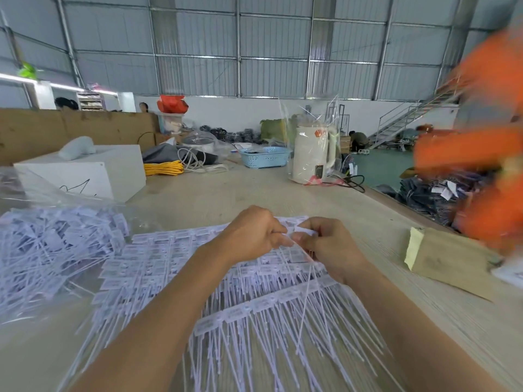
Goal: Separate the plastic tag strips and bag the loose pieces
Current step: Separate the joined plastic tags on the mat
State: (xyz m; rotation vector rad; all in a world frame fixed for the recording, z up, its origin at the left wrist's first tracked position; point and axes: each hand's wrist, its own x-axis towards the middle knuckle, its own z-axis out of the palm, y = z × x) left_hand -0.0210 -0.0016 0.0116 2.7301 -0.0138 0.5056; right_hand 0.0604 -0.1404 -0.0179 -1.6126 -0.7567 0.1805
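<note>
— What lies on the pale wood-grain tabletop (325, 199)?

— Flat sheets of white plastic tag strips (158, 258), rectangular heads in rows, thin stiff tails fanning toward the near edge; to the left, a tangled heap of loose pieces (48, 250) inside a crinkled clear bag (36, 190).

— And the hands?

— Left hand (250, 232) and right hand (328, 247) meet over the sheets' far end; each grip is pinched on a single tag (304, 241) held between them.

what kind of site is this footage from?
Likely a warehouse or small packing workshop: corrugated metal walls on a steel frame, a metal staircase, and a long worktable spread with plastic tag strips beside a clear bag of loose tags.
</note>
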